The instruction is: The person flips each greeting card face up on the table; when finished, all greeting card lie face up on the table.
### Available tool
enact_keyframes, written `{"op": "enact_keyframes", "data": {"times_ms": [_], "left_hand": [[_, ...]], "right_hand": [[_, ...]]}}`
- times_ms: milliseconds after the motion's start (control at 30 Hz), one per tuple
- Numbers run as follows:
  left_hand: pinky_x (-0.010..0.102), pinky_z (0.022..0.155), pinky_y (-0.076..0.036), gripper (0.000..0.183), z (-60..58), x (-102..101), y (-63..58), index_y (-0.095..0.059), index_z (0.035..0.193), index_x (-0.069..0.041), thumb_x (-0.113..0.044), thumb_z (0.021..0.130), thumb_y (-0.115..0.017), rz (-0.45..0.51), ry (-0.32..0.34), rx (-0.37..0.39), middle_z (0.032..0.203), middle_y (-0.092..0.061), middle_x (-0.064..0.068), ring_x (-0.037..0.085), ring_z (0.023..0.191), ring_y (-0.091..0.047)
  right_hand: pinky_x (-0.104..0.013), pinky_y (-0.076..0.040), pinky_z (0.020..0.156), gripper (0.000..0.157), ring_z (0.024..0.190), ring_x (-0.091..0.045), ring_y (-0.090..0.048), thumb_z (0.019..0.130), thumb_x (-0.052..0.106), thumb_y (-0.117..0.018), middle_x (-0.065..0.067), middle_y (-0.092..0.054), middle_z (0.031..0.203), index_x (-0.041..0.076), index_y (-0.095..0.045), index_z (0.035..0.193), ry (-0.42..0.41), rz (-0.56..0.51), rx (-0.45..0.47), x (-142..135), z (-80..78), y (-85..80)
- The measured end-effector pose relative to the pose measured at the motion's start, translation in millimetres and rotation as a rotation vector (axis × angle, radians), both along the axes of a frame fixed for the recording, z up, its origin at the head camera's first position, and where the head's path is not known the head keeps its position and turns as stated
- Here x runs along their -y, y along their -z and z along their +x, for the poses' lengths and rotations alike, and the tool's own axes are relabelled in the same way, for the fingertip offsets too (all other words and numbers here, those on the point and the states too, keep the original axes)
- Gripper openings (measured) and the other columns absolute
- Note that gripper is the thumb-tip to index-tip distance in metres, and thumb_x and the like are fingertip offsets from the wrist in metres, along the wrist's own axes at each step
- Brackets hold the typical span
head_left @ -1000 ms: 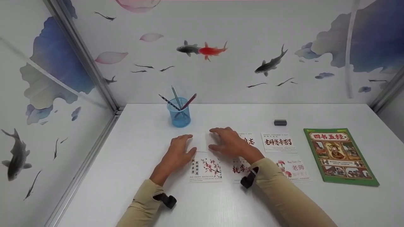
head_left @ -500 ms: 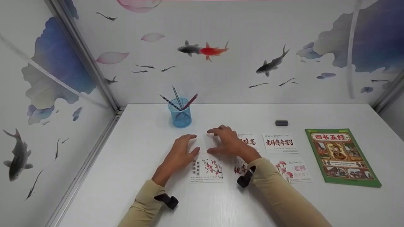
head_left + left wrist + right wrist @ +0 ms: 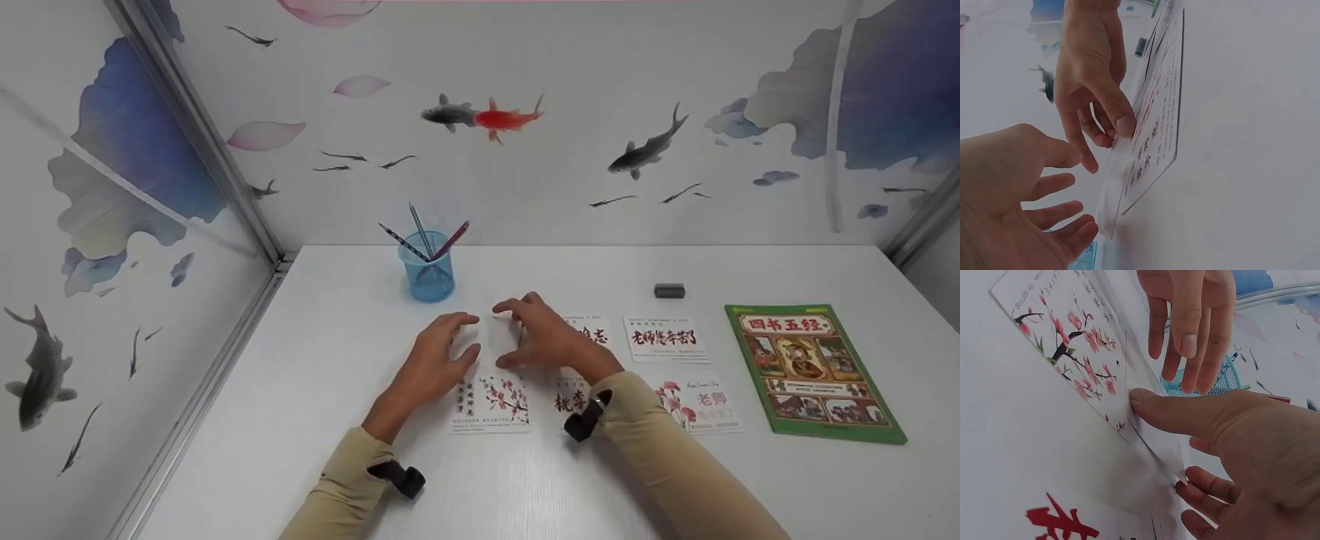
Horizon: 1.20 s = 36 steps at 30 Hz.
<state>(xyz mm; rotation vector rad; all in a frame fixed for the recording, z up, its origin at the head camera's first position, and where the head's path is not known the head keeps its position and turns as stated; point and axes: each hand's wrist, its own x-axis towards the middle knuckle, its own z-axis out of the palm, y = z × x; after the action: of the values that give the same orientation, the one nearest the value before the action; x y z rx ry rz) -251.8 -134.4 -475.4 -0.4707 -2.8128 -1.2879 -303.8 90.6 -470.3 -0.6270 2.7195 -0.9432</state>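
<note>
A plain white card (image 3: 1165,439) lies between my hands, just beyond a card with pink blossoms (image 3: 499,405). My right hand (image 3: 547,337) curls its thumb and fingers round the right end of the white card. In the right wrist view its thumb is at the near edge, and a fingertip meets a raised corner. My left hand (image 3: 427,364) hovers at the card's left side, fingers loosely bent and thumb apart. Its fingertips overlap the card in the left wrist view. Most of the white card's left part is hidden by that hand.
Right of my hands lie several printed cards, including one with red lettering (image 3: 666,339) and one with pink flowers (image 3: 705,409). A green-edged book (image 3: 816,371) is farther right. Behind stand a blue mesh cup (image 3: 427,274) with pencils and a dark small block (image 3: 669,291).
My left hand has slid right, closing the gap to the right hand. My right hand stays nearly in place, its fingers slightly farther from the thumb.
</note>
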Motion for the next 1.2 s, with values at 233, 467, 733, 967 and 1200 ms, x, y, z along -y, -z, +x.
{"op": "enact_keyframes", "data": {"times_ms": [233,467,733,967,1200], "left_hand": [[0.051,0.123,-0.047,0.049,2.3,-3.3,-0.6,-0.058,0.153,-0.01,-0.023,0.108,-0.069,-0.004,0.039,0.017,0.165,-0.052,0.012,0.032,0.157,-0.046],[0.05,0.121,-0.05,0.063,4.3,-9.9,-3.3,-0.043,0.165,-0.017,-0.046,0.111,-0.06,0.222,0.038,0.11,0.169,-0.047,0.006,0.03,0.151,-0.053],[0.046,0.113,-0.057,0.065,4.5,-14.5,-7.0,-0.04,0.165,-0.016,-0.054,0.113,-0.049,0.577,0.077,0.21,0.168,-0.046,0.01,0.03,0.147,-0.058],[0.038,0.113,-0.051,0.046,3.3,-10.4,-3.0,-0.047,0.158,-0.009,-0.022,0.113,-0.053,0.604,0.002,0.23,0.154,-0.057,0.01,0.023,0.137,-0.059],[0.034,0.106,-0.058,0.057,1.5,-8.4,-4.9,-0.042,0.163,-0.013,-0.024,0.111,-0.06,0.667,-0.048,0.264,0.148,-0.065,0.015,0.022,0.128,-0.068]], "right_hand": [[-0.044,-0.061,0.101,0.077,0.118,-0.032,-0.066,0.091,0.01,-0.088,-0.021,-0.05,0.151,0.013,-0.051,0.159,0.04,-0.305,-0.058,-4.1,4.3,4.7],[-0.044,-0.062,0.104,0.072,0.118,-0.024,-0.075,0.102,0.024,-0.077,-0.01,-0.06,0.156,0.025,-0.042,0.165,0.1,-0.659,-0.016,-3.0,18.1,0.7],[-0.045,-0.062,0.103,0.059,0.117,-0.02,-0.073,0.104,0.04,-0.075,0.001,-0.063,0.155,0.029,-0.052,0.157,-0.025,-0.664,-0.048,5.5,32.0,-10.1],[-0.049,-0.055,0.113,0.043,0.139,-0.024,-0.061,0.11,0.015,-0.063,-0.001,-0.063,0.154,0.018,-0.06,0.152,-0.098,-0.529,-0.131,5.4,32.3,-6.1],[-0.058,-0.049,0.115,0.052,0.139,-0.03,-0.059,0.102,0.019,-0.077,-0.007,-0.069,0.145,0.015,-0.063,0.152,0.075,-0.407,-0.211,-1.9,26.7,-3.6]]}}
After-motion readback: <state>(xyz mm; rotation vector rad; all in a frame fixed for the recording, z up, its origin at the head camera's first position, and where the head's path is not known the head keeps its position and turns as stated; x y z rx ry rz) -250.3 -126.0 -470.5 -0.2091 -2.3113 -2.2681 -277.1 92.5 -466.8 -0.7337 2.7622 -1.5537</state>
